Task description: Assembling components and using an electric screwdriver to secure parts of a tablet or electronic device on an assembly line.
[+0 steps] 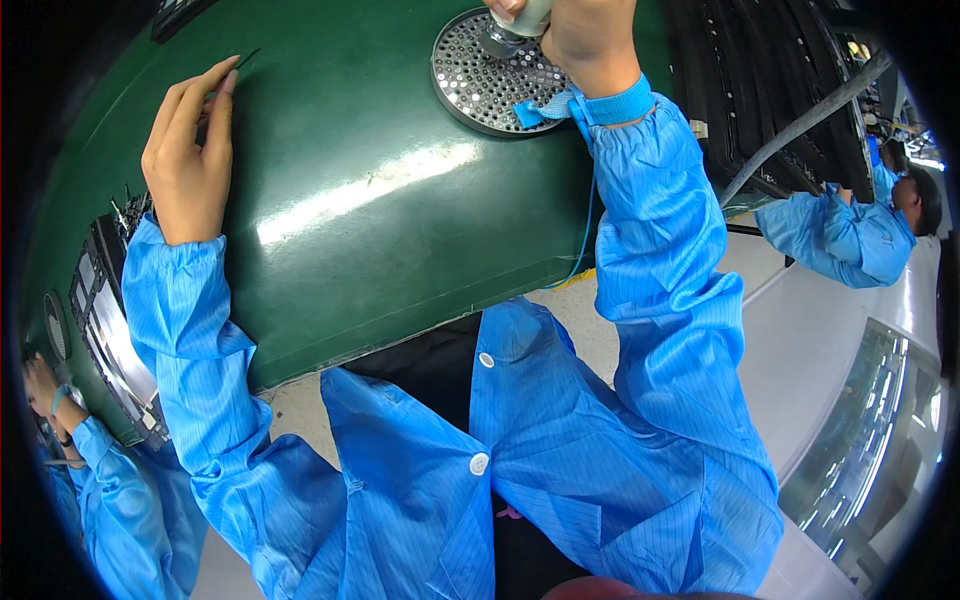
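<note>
My left hand (188,150) is over the left part of the green work surface (340,250). Its thumb and forefinger pinch a thin dark strip (249,58), too small to name for certain. At the top edge my right hand (590,45) wraps round a pale handle (533,17) with a metal collar, partly cut off by the frame. Under that hand lies a round metal disc (480,85) full of small holes; the collar is over its far part. A blue wrist strap (620,103) with a cord circles my right wrist.
Long black parts (760,90) are stacked at the right, with a grey tube (810,120) across them. Left of my left forearm stand dark frames with silver panels (112,325). A co-worker's sleeve (130,500) is at lower left; another person (840,235) sits at right.
</note>
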### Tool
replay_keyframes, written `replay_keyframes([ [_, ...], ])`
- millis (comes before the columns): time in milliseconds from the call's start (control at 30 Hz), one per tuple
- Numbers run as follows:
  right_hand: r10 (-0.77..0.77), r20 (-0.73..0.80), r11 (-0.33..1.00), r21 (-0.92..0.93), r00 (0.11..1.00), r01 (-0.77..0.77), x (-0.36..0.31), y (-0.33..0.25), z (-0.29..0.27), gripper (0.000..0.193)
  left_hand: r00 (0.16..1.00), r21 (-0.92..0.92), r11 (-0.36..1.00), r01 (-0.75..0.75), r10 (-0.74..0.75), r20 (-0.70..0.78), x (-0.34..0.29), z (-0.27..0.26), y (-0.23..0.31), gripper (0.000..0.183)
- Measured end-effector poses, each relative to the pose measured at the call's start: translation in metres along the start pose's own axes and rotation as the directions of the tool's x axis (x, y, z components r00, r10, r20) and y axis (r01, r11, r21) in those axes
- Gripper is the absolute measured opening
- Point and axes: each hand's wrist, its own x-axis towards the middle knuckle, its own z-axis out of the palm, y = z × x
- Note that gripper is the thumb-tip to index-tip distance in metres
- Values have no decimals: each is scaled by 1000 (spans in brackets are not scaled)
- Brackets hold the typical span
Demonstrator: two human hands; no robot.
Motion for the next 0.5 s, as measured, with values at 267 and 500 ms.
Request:
replay_keyframes([
  [267, -25, -24, 1000, -1, 999, 25, -2, 0, 5, 16, 996, 1, 998, -65, 65, -63, 1, 1, -1, 25],
  [500, -47, 53, 998, -47, 997, 50, 1, 2, 3, 14, 999, 47, 999, 7, -5, -46, 3, -3, 6, 21],
])
